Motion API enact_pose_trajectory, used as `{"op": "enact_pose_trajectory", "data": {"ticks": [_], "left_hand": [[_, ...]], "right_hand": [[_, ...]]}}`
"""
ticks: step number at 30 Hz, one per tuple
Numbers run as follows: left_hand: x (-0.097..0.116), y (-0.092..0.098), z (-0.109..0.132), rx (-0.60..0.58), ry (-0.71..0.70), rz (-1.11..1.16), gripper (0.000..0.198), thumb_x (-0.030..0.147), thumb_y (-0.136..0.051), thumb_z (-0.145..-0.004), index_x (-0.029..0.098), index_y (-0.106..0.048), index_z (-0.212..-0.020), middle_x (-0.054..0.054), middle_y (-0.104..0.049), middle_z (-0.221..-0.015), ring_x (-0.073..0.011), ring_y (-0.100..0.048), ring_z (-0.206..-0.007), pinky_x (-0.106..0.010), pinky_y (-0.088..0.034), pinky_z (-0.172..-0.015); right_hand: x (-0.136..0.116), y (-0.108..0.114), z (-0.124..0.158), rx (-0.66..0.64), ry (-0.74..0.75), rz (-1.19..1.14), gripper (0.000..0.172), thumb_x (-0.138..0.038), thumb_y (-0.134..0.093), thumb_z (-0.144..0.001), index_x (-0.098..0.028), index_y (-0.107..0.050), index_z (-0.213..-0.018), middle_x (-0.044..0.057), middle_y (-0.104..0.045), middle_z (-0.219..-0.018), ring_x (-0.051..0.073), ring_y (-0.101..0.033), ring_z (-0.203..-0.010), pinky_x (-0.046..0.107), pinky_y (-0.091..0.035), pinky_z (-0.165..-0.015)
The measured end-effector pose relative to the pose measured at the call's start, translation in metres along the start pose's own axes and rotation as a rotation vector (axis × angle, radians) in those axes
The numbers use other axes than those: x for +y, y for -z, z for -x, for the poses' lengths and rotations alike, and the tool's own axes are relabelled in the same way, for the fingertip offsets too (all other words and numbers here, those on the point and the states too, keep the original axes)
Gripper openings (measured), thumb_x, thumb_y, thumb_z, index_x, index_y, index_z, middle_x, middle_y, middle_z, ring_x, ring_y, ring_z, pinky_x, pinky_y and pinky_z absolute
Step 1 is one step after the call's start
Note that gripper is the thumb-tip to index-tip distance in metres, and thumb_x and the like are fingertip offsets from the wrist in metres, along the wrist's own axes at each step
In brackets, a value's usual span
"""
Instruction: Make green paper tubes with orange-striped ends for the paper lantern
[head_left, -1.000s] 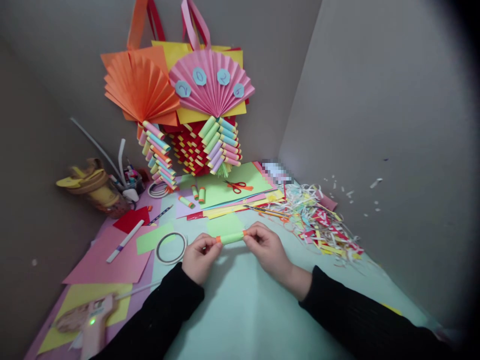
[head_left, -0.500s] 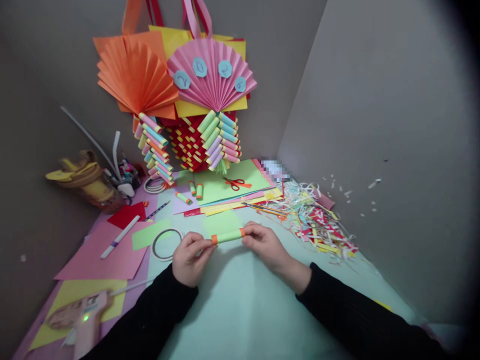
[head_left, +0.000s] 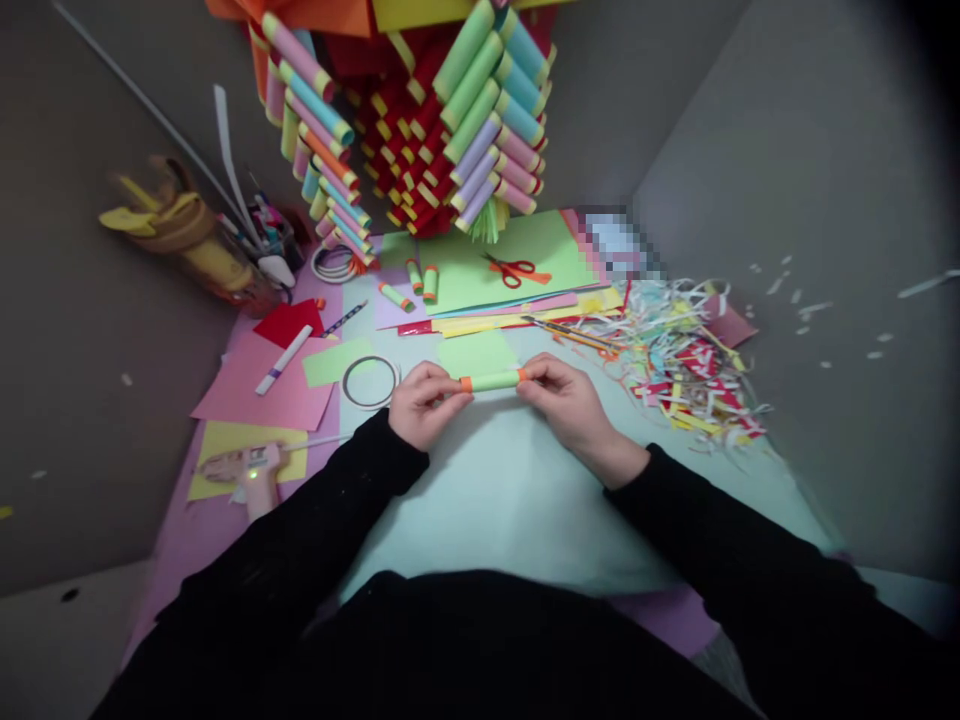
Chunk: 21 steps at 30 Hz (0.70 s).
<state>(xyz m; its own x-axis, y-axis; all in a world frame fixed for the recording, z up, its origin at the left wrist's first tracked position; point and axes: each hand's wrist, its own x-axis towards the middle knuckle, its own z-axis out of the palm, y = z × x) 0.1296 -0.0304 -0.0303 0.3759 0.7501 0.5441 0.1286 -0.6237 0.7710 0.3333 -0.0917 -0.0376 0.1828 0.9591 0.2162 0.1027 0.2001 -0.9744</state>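
A light green paper roll (head_left: pixel 493 382) with orange bands at both ends is stretched level between my hands, above the pale table. My left hand (head_left: pixel 426 402) pinches its left end between thumb and fingers. At the other end, my right hand (head_left: pixel 564 398) is closed on the orange band. Just beyond lies a flat light green paper piece (head_left: pixel 478 350). A roll of tape (head_left: pixel 370 382) rests on the table beside my left hand. Several similar finished green rolls (head_left: pixel 430 284) with orange ends sit farther back.
Red-handled scissors (head_left: pixel 517 272) lie on green paper sheets (head_left: pixel 465 280). A heap of paper shreds (head_left: pixel 682 350) covers the right side. At left are a pink glue gun (head_left: pixel 259 475), a white marker (head_left: pixel 283 360) and pink paper (head_left: pixel 255 400). Paper-roll hangings (head_left: pixel 480 130) hang at the back.
My view has tipped downward, so the table and hangings sit higher in the picture and my torso shows. Both hands still hold the roll by its ends.
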Motion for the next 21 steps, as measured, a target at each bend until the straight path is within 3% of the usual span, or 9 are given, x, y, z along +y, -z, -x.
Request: {"op": "enact_pose_trajectory", "data": {"ticks": [9, 13, 15, 18, 21], "left_hand": [[-0.002, 0.003, -0.001, -0.034, 0.097, -0.021, 0.008, 0.023, -0.065, -0.077, 0.016, -0.067, -0.074, -0.001, -0.054, -0.072, -0.0084, -0.049, -0.055, -0.022, -0.042, -0.050], [-0.004, 0.007, 0.003, -0.052, 0.069, -0.043, 0.009, 0.021, -0.061, -0.081, 0.016, -0.067, -0.076, -0.003, -0.054, -0.073, -0.0113, -0.053, -0.061, -0.024, -0.044, -0.055], [-0.007, 0.006, 0.005, -0.063, 0.090, -0.036, 0.010, 0.022, -0.060, -0.081, 0.017, -0.068, -0.080, -0.003, -0.054, -0.074, -0.0122, -0.053, -0.063, -0.025, -0.045, -0.057], [-0.011, 0.004, 0.006, -0.034, 0.179, -0.018, 0.011, 0.023, -0.057, -0.082, 0.017, -0.067, -0.080, -0.003, -0.055, -0.075, -0.0120, -0.053, -0.061, -0.024, -0.043, -0.055], [-0.012, 0.000, 0.007, 0.023, 0.308, 0.022, 0.020, 0.024, -0.056, -0.082, 0.018, -0.061, -0.100, -0.004, -0.059, -0.082, -0.0124, -0.054, -0.062, -0.024, -0.043, -0.054]], "right_hand": [[-0.002, -0.003, -0.004, -0.035, -0.013, 0.045, 0.008, -0.027, -0.067, -0.075, -0.020, -0.066, -0.072, 0.002, -0.055, -0.078, 0.016, -0.053, -0.077, 0.030, -0.042, -0.071], [-0.005, -0.010, -0.004, -0.001, -0.187, -0.175, 0.020, -0.034, -0.069, -0.074, -0.020, -0.054, -0.071, 0.002, -0.056, -0.083, 0.012, -0.050, -0.065, 0.025, -0.041, -0.056], [-0.005, -0.011, -0.006, -0.076, -0.262, -0.259, 0.024, -0.034, -0.071, -0.073, -0.022, -0.051, -0.081, 0.003, -0.059, -0.090, 0.012, -0.052, -0.065, 0.024, -0.042, -0.054], [-0.011, -0.010, -0.013, -0.186, -0.249, -0.192, 0.030, -0.032, -0.074, -0.068, -0.020, -0.054, -0.086, 0.003, -0.060, -0.082, 0.015, -0.057, -0.073, 0.026, -0.045, -0.064], [-0.021, -0.009, -0.029, -0.135, -0.223, -0.052, 0.027, -0.032, -0.076, -0.063, -0.018, -0.057, -0.077, 0.001, -0.058, -0.073, 0.015, -0.056, -0.068, 0.026, -0.044, -0.063]]}}
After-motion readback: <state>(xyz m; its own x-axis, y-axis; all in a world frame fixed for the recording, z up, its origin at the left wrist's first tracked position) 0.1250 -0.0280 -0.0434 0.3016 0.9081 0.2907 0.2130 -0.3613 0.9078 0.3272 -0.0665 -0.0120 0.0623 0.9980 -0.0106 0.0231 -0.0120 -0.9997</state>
